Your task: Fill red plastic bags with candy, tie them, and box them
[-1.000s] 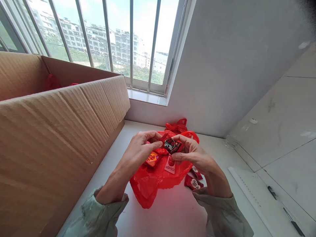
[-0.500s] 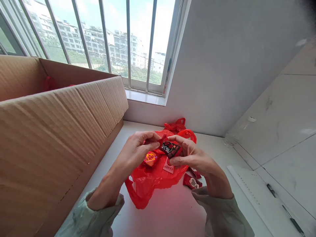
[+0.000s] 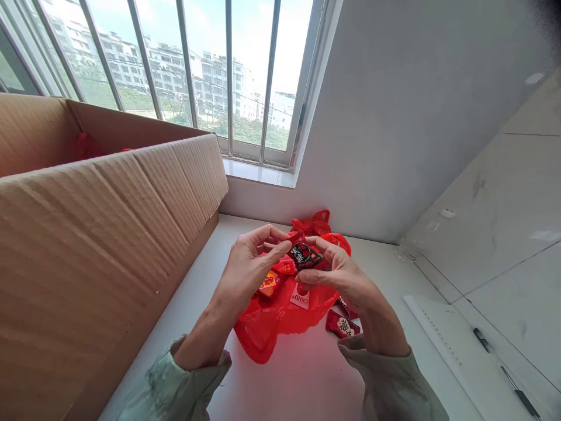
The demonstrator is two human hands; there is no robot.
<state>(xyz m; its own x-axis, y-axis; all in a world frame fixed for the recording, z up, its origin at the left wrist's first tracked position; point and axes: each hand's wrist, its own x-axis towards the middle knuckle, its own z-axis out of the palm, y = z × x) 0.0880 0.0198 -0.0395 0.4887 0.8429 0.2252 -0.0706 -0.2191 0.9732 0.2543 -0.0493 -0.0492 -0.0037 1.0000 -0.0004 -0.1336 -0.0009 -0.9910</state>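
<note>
In the head view, two hands hold one black-and-red packet point(image 3: 305, 256) above an open red bag point(image 3: 258, 339) mid-surface point(image 3: 284, 392). The left hand point(image 3: 248, 266) pinches its left end between thumb and fingers; the right hand point(image 3: 344, 275) pinches its right side. Below, on the bag, show one orange packet point(image 3: 269, 283) and one pink packet point(image 3: 300, 297); the hands hide any full count. Two dark red packets point(image 3: 342, 325) lie beside the bag, partly behind the right wrist. A second red bag point(image 3: 313, 223) sits at the rear edge, one clear bottle point(image 3: 409, 248) near the rear right corner, one white strip point(image 3: 442, 345) and one pen point(image 3: 521, 394) toward the right edge. One cardboard box point(image 3: 109, 245) blocks the left side.
</note>
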